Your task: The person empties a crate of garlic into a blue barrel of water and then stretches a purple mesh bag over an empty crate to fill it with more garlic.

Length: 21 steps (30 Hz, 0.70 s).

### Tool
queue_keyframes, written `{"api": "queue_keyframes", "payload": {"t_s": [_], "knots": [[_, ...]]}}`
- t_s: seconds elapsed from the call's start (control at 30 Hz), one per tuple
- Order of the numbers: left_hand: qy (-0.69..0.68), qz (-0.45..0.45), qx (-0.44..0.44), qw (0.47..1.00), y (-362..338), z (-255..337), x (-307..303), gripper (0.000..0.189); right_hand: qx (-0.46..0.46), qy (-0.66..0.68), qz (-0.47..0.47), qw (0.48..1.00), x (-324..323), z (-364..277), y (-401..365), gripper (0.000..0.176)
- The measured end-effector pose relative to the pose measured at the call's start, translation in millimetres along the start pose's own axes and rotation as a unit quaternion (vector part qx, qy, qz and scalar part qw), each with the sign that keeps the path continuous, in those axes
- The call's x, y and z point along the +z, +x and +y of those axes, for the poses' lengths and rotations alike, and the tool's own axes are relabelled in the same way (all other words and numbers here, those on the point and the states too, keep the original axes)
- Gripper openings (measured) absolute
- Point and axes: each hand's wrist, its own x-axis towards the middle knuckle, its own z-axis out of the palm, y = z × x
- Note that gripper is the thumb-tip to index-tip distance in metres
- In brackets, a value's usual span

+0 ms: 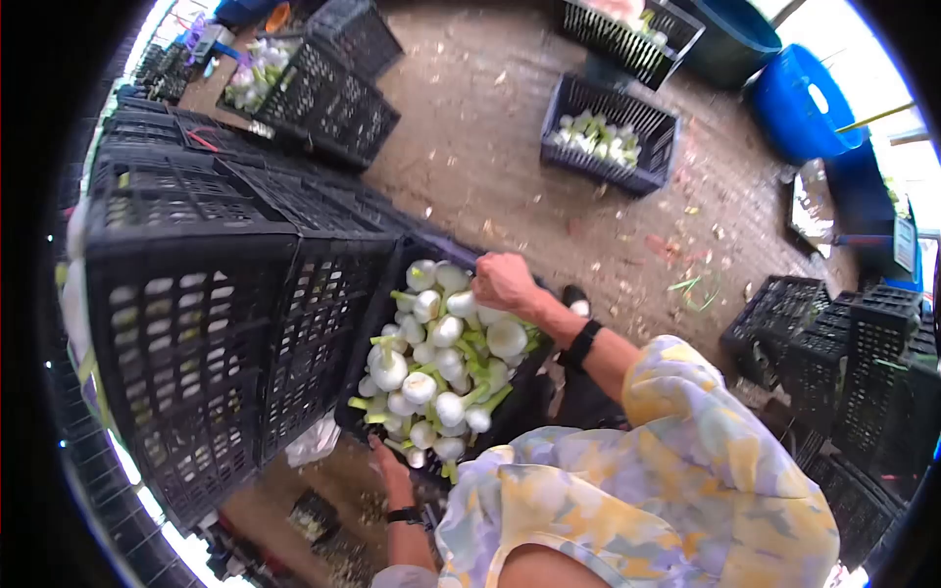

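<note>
A black plastic crate (394,269) full of white onions (419,388) with short-cut green stems is in front of me, slightly tilted. My right hand (505,282) is closed on its right rim, knuckles up, with onions just beside it. At the lower left side, my left hand (390,464) holds the crate's edge; the thumb shows and its other fingers are hidden beneath. The crate touches or nearly touches a tall stack of black crates (196,323) on the left.
Another crate of onions (610,137) stands on the littered floor (461,118), with a further crate (632,44) behind. Blue tubs (799,103) line the back right. More black crates (853,343) are stacked at right. A crate with onions (323,103) leans at upper left.
</note>
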Motion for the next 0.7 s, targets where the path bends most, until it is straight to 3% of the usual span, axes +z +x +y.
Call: {"api": "queue_keyframes", "payload": {"t_s": [0.03,0.13,0.2,0.23,0.27,0.3,0.33,0.37,0.4,0.43,0.53,0.57,0.6,0.7], "knots": [[0.019,-0.039,0.053,0.998,4.2,-3.7,-10.5,0.057,0.004,0.002,-0.022,1.0,-3.9,-6.2,-4.2,0.021],[0.015,-0.054,0.042,0.998,-19.0,6.8,-19.8,0.056,0.021,0.012,0.017,1.0,-19.0,-21.8,-26.1,0.026],[0.078,-0.064,0.131,0.986,-19.9,-4.9,-36.9,0.057,0.126,0.113,-0.027,0.985,-20.1,-27.2,-52.1,0.036],[0.066,-0.066,0.129,0.987,-45.7,-11.4,-59.0,0.057,0.118,0.105,-0.025,0.987,-10.3,-22.7,-62.0,0.036],[0.032,-0.144,0.292,0.945,-91.1,1.2,-69.0,0.061,0.074,0.223,0.002,0.972,-9.9,4.2,-69.6,0.039],[-0.031,-0.179,0.245,0.952,-84.8,-6.0,-66.4,0.064,0.023,0.335,0.028,0.941,-21.1,26.1,-77.8,0.043],[-0.095,-0.206,0.194,0.954,-78.8,-13.1,-63.8,0.068,0.103,0.305,0.013,0.947,-55.4,27.4,-95.2,0.043],[-0.157,-0.166,-0.082,0.97,-27.1,-45.7,-74.5,0.071,0.108,0.294,0.019,0.949,-67.6,36.3,-109.1,0.043],[-0.117,-0.115,-0.221,0.961,2.9,-84.0,-81.8,0.069,0.223,0.302,-0.019,0.927,-66.4,41.1,-122.1,0.045],[-0.133,-0.147,-0.255,0.947,13.7,-112.0,-85.5,0.063,0.336,0.301,-0.055,0.891,-60.2,44.9,-134.4,0.047],[-0.307,-0.262,-0.202,0.892,20.0,-175.1,-89.8,0.046,0.393,0.317,-0.084,0.859,10.3,32.1,-170.7,0.043],[-0.34,-0.272,-0.206,0.876,18.4,-189.3,-94.3,0.041,0.413,0.465,-0.054,0.781,37.9,36.1,-179.3,0.04],[-0.359,-0.27,-0.215,0.867,14.5,-202.6,-101.5,0.036,0.43,0.596,-0.02,0.678,56.4,36.6,-189.4,0.037],[-0.329,-0.205,-0.277,0.879,-14.0,-224.8,-124.8,0.033,0.496,0.589,0.038,0.637,50.8,16.0,-203.3,0.027]]}}
